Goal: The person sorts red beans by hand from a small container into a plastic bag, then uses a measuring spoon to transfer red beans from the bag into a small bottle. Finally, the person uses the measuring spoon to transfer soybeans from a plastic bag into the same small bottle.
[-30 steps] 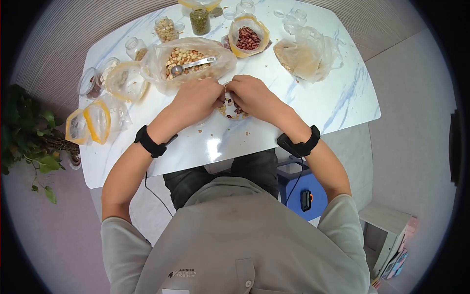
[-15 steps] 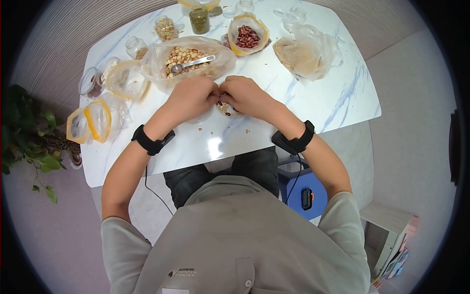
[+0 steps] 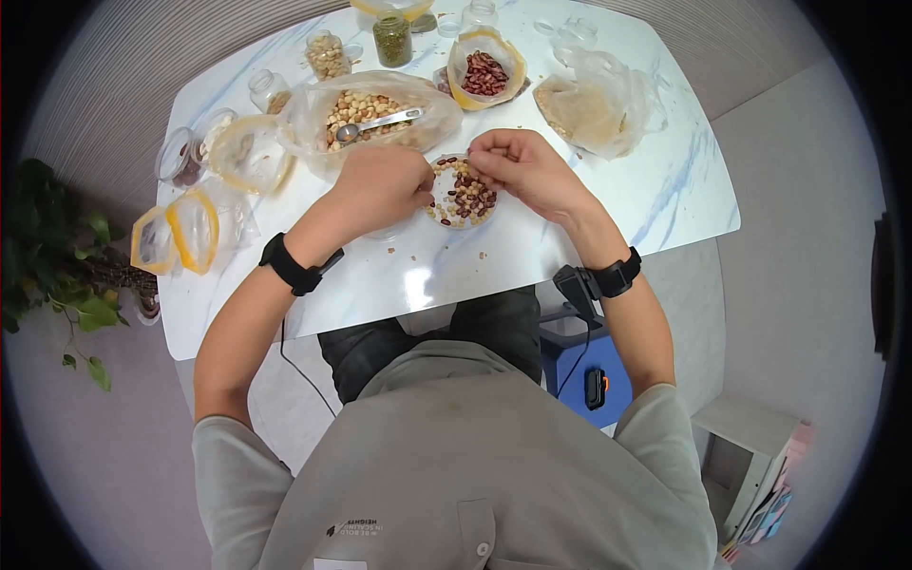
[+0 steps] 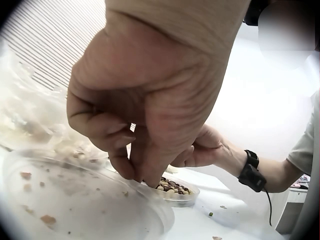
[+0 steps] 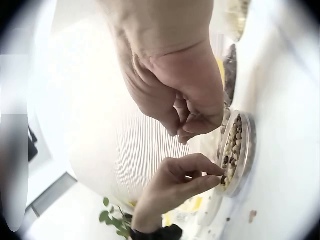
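A round clear dish of dark red beans and pale corn-like kernels sits on the table between both hands. My left hand is at its left rim, thumb and forefinger pinched together. In the right wrist view, a dark red bean shows right at those fingertips. Over the dish's upper right edge hovers my right hand, fingers bent and thumb near the fingertips; I cannot tell whether it holds a bean. Beneath my left hand lies a clear round lid with small brown scraps on it.
Behind the dish stands an open bag of hazelnut-like kernels with a metal measuring spoon on top. A bag of red beans, a tied-looking plastic bag, a green-filled jar and empty yellow-rimmed bags surround it.
My hands were together over the dish and have parted. The right hand has moved right and turned, uncovering the dish; the left stays near its left rim.
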A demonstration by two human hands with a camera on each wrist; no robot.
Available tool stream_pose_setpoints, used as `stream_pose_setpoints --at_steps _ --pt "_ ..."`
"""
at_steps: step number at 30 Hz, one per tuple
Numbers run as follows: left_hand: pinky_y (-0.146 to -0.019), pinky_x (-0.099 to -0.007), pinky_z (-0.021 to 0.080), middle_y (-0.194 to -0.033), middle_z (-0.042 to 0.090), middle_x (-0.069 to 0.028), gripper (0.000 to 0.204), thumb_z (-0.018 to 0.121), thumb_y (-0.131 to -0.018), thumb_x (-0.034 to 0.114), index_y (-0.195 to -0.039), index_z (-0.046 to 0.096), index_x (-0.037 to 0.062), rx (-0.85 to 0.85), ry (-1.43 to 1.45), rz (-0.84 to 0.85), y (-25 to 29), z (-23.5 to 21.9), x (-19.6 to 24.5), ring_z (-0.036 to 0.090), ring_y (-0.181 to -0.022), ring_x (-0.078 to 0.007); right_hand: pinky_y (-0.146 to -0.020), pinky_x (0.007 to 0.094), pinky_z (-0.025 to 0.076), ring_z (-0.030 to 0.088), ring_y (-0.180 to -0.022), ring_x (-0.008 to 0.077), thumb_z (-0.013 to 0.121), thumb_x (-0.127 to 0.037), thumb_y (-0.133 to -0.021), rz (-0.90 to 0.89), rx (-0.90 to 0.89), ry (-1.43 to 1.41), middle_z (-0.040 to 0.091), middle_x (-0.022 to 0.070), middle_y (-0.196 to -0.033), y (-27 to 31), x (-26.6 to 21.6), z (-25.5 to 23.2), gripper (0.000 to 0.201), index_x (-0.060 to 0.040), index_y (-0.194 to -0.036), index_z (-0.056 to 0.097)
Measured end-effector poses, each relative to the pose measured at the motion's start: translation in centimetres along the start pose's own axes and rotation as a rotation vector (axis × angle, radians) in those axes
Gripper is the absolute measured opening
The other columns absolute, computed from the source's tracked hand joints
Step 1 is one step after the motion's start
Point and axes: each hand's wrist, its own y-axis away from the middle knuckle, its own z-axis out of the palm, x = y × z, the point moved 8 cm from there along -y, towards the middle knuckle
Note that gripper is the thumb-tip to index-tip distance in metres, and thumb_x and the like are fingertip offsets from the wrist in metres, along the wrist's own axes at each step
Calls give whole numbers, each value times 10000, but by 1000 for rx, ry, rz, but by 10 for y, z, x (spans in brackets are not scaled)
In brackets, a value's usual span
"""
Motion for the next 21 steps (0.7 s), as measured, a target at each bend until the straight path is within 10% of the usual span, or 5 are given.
stream_pose_setpoints --at_steps 9,18,21 --pt "-706 -451 541 -856 746 -110 106 779 -798 206 -849 788 114 -146 -154 -73 -13 10 6 720 -846 -321 -745 270 522 621 -828 128 639 -144 -1017 116 -113 -823 698 86 -965 2 13 11 126 -23 -1030 672" --pt "-750 -448 544 -926 733 -102 122 747 -868 188 -957 752 104 9 -58 -12 -5 6 4 706 -909 -329 -647 262 480 566 -694 68 719 -198 -953 -46 17 530 689 12 -793 -9 1 6 229 30 -947 739" --pt "-750 -446 541 -946 732 -90 122 746 -869 174 -971 751 106 24 -37 -23 -3 -1 2 701 -913 -327 -682 329 524 670 -712 179 718 -167 -910 -49 16 837 729 97 -787 -1 -5 16 184 1 -968 767"
